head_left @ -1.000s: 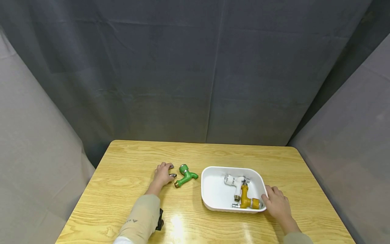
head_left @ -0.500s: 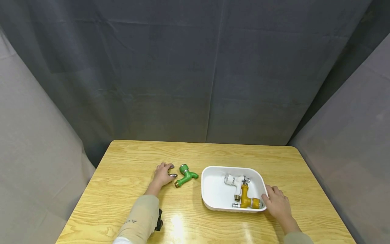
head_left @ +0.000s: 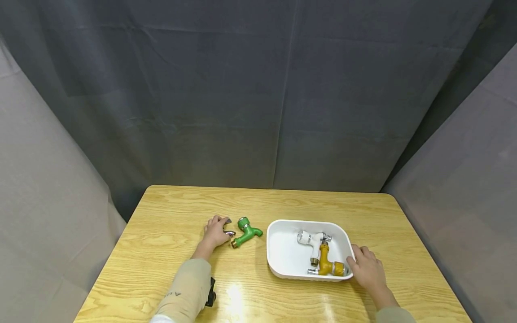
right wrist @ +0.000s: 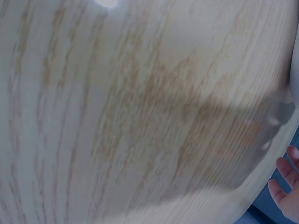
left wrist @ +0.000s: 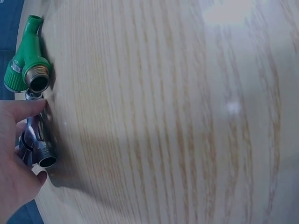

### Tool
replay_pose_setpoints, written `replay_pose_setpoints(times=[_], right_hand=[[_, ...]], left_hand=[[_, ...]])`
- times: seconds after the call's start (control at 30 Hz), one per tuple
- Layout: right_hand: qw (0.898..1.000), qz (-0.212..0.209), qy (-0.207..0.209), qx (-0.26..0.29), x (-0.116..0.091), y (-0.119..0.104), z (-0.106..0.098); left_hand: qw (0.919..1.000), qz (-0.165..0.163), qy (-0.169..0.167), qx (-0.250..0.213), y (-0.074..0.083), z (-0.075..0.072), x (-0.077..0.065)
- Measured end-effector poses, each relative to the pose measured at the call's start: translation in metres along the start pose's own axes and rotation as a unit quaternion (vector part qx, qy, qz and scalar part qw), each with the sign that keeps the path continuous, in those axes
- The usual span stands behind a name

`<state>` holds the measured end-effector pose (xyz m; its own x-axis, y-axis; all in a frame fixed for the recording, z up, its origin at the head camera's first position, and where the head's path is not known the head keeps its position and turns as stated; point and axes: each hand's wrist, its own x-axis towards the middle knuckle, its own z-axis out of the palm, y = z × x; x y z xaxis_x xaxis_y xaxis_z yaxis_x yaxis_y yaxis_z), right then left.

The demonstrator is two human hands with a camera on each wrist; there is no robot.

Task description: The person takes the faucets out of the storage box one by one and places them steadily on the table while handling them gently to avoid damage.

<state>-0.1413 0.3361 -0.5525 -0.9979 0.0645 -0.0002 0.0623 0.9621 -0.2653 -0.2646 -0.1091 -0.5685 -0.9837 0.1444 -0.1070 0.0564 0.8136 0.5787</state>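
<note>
My left hand [head_left: 215, 231] is around a chrome tap [left wrist: 45, 153] on the left part of the table, with finger and thumb on either side of it in the left wrist view. Much of the chrome tap is hidden by the hand. Just to its right lies a green tap [head_left: 247, 232] with a brass threaded end. My right hand [head_left: 367, 269] rests at the right end of a white plastic basin [head_left: 282, 260], thumb at the rim and fingers loosely extended outside it. In the basin lie a white tap [head_left: 314, 244] and a yellow tap [head_left: 325, 260].
The wood-grain table [head_left: 177, 202] has rounded far corners. A dark grey curtain [head_left: 210, 112] hangs behind it, and lighter cloth panels [head_left: 44, 179] stand at both sides. A small black device [head_left: 211, 291] sits by the left sleeve.
Almost nothing differs. The left hand and the chrome tap have shifted only very slightly; the right hand, the basin and the other taps stay where they were.
</note>
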Motion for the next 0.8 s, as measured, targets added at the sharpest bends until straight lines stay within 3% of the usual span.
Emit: replay_pose_setpoints(times=[0.47, 0.6, 0.8], right_hand=[[1.000, 0.004, -0.007, -0.002, 0.001, 0.001, 0.001], [1.000, 0.004, -0.005, -0.002, 0.001, 0.001, 0.001], [1.000, 0.003, 0.000, 0.000, 0.001, 0.001, 0.002]], left_hand=[[0.9993, -0.004, 0.023, -0.028, 0.004, 0.004, 0.007], [0.9985, 0.008, 0.030, -0.046, 0.018, 0.002, 0.011], [0.9968, 0.053, 0.041, -0.043, 0.055, -0.002, 0.015]])
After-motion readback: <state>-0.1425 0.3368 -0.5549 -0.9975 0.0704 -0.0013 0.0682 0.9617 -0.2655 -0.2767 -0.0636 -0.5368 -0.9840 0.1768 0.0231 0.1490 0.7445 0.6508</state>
